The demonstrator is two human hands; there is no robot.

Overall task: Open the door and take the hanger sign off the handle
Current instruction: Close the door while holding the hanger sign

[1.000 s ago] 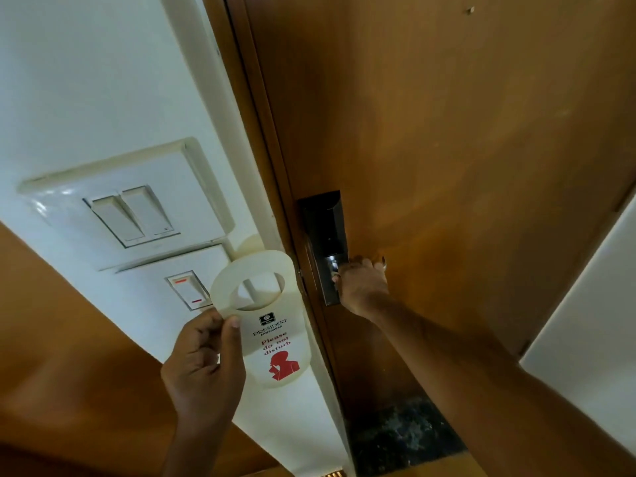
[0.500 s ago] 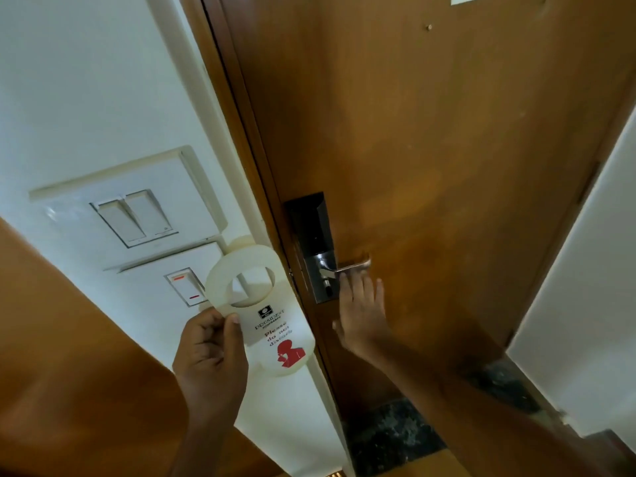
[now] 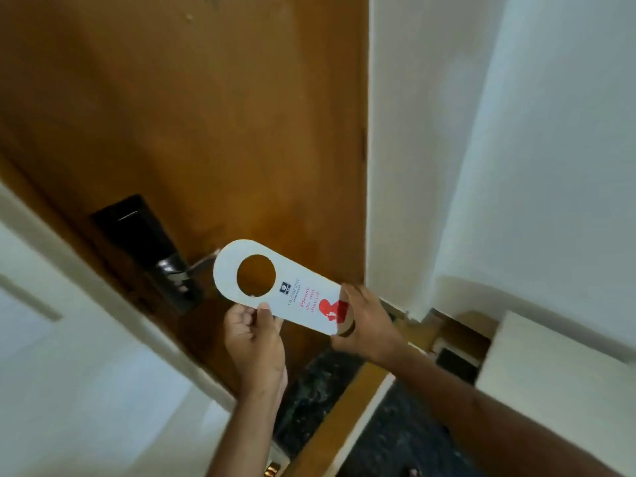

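Risk: hanger sign [image 3: 296, 294], pinched flat between left hand [image 3: 253, 333] and right hand [image 3: 364, 325] beside handle [image 3: 203, 265], may crease if squeezed.

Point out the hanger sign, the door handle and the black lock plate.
hanger sign [image 3: 296, 297]: head view, white face beside the printed text.
door handle [image 3: 203, 262]: head view, silver lever left of the sign.
black lock plate [image 3: 137, 228]: head view, upper dark panel.
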